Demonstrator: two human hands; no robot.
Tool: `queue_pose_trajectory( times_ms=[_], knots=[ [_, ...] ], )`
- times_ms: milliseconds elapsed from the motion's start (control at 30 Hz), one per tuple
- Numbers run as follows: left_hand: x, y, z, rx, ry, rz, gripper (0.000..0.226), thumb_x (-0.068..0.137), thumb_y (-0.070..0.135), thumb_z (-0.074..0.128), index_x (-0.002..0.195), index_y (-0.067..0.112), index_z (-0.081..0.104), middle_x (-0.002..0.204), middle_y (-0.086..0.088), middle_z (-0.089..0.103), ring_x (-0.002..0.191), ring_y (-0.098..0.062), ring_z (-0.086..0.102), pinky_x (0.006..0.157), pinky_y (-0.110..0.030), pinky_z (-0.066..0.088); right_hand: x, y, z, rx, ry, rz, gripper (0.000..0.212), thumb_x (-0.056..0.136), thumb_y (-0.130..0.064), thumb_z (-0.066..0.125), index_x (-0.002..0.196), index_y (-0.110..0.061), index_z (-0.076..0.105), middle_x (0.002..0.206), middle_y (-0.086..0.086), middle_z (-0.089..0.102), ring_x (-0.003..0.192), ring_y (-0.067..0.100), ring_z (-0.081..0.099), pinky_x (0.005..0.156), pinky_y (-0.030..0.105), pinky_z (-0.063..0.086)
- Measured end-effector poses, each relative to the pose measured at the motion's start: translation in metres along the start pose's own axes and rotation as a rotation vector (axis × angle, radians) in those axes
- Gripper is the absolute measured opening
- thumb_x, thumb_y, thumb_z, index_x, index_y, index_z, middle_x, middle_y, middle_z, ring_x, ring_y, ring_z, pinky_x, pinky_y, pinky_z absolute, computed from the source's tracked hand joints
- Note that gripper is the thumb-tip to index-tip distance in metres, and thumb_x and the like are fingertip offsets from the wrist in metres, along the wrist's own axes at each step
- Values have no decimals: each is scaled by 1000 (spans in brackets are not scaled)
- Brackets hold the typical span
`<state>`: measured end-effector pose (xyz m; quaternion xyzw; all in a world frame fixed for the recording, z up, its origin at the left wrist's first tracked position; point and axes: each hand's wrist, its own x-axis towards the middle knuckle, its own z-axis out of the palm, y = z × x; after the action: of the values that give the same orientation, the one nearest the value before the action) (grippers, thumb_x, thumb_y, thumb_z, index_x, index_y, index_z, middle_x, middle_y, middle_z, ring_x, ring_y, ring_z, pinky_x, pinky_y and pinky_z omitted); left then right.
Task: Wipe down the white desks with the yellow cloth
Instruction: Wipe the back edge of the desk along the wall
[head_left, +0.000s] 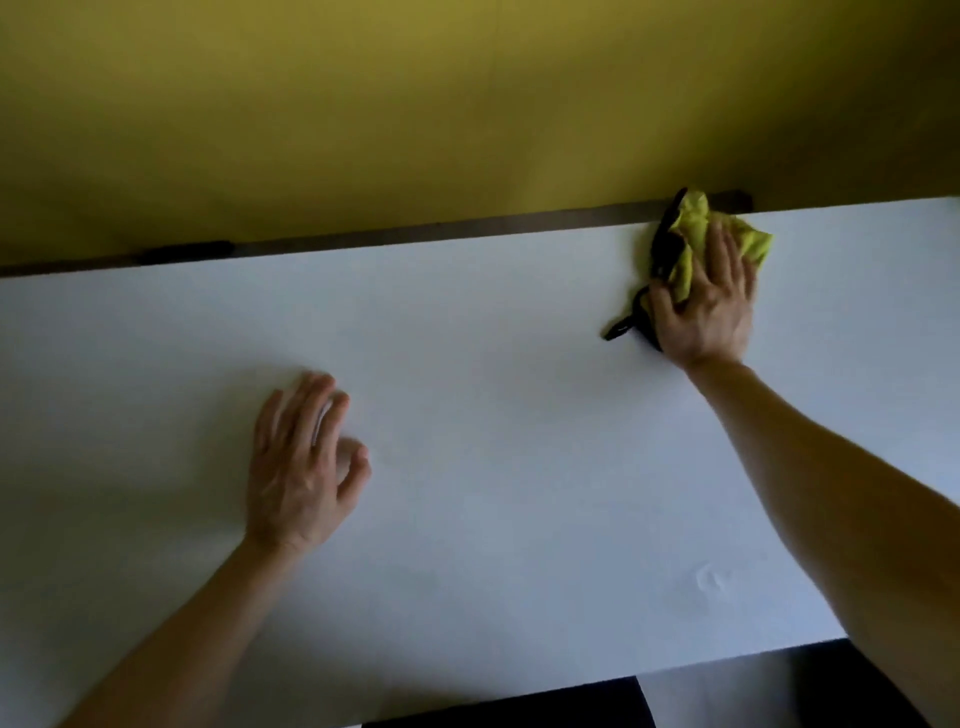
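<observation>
- As I watch through the head view, the right hand (711, 306) lies palm down on the cloth (691, 228), its fingers stretched out straight and close together, pressing it flat against the desk (467, 338).
- The thumb sits at the cloth's near left side, where a fold bunches up between thumb and first finger; I cannot tell whether that fold is pinched.
- The cloth is yellow with black trim, crumpled, and sits at the far right of the desk, right at the back edge; its top corner pokes just past that edge.
- A black loop (618, 328) trails out of the cloth to the left and lies on the desk.
- The left hand (298, 462) holds nothing: its fingers are loose and slightly bent, spread over the near left part of the desk, well apart from the cloth.
- The left fingertips are blurred, so I cannot say whether they touch the surface or hang just above it.
- Both forearms are bare and reach in from the near edge.
- A faint mark (710, 578) shows on the desk near the right forearm.
- A dark strip (415, 231) runs along the back edge, and an olive-yellow panel (415, 104) rises behind it.
</observation>
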<state>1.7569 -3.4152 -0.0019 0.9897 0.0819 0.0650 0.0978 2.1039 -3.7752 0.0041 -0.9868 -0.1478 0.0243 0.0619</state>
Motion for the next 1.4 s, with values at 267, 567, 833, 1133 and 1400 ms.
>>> queue_pose_trajectory(
  times_ms=[267,567,833,1133,1400],
  knots=[
    [24,95,22,-62,-41,66,50,98,24,66,140,-2,65,150,-22,59,148,-43,51,122,-68,35,-33,-200,24,57,-122,-691,73,99,-67,48,166,-36,43,178,17,23,166,36,20,133,58,11],
    [19,146,43,-74,5,-101,57,100,27,60,152,4,59,166,-20,45,161,-40,35,129,-69,25,33,56,-18,-81,8,-201,77,102,-75,45,159,-22,50,164,20,45,154,40,39,131,59,22],
    [21,145,43,-52,-3,-86,57,96,27,61,146,-1,62,163,-25,46,159,-45,37,126,-71,28,-80,-120,9,97,-136,-542,70,103,-65,52,156,-18,57,166,34,36,160,50,26,130,69,9],
    [25,148,40,-17,34,-82,56,99,28,57,149,3,61,165,-23,46,159,-42,38,127,-69,28,9,20,-2,85,28,-366,80,104,-64,50,171,-23,33,176,17,31,164,35,26,134,59,15],
    [28,147,38,-3,19,-95,51,102,25,53,147,3,62,163,-25,46,157,-45,39,128,-68,26,-119,-95,6,151,-133,-491,80,103,-71,48,170,-31,34,179,22,13,168,39,9,131,66,7]
  ],
)
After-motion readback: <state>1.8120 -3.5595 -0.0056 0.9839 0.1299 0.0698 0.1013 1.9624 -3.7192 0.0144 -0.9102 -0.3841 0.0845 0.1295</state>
